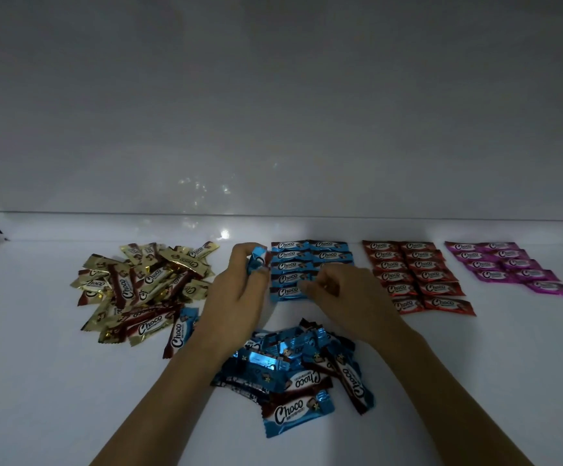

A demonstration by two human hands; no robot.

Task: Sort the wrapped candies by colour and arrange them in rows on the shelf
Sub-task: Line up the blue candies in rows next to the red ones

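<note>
The right hand (347,294) lies over the blue rows (307,255). A careless drag of its fingers or wrist could knock them crooked or shove the red rows (418,277) just to its right. The left hand (239,290) pinches a blue candy (257,258) at the rows' far left corner. The right hand's fingers curl down onto the near rows, but I cannot tell whether they pinch anything. The blue pile (293,364) sits near, between both forearms, on the shelf (38,381).

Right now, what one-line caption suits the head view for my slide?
Left hand holds a blue candy while the right hand reaches over the blue rows; gold candies lie heaped.
</note>
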